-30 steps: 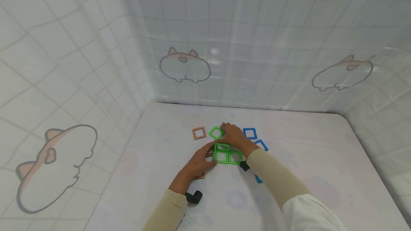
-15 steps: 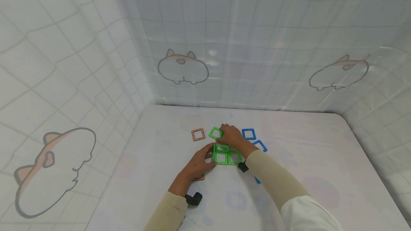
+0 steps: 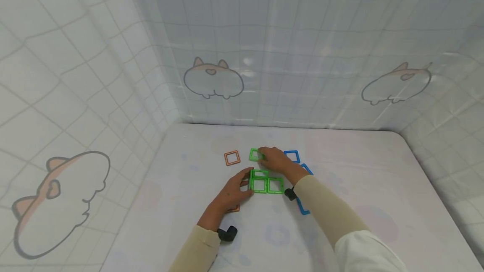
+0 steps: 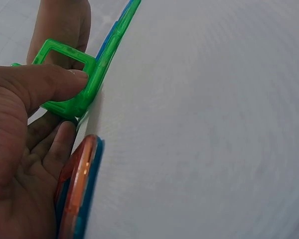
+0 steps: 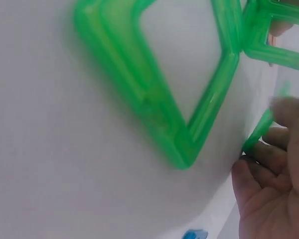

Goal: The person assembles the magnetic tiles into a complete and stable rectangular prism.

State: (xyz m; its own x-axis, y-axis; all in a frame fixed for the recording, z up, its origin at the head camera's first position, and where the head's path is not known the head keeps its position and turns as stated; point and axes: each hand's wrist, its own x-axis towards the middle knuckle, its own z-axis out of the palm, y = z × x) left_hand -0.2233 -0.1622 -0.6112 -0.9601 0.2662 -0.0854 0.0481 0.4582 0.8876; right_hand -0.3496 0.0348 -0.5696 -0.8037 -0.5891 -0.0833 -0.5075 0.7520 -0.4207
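My left hand grips the left side of a green magnetic-tile structure on the table. In the left wrist view, the thumb lies across an upright square tile with fingers behind and below. A flat green square extends from the structure's right side. Beyond the structure, my right hand pinches the right side of a loose green square tile. That tile stands tilted between the fingers in the right wrist view.
An orange square tile lies at the back left. Another orange one is partly hidden by my left hand. Blue tiles lie right: one at the back, one by my right sleeve, one nearer. Patterned sheeting walls the table.
The loose green tile has turned from a diamond angle to nearly square with the structure as my right hand shifted slightly. My left hand keeps its grip in place.
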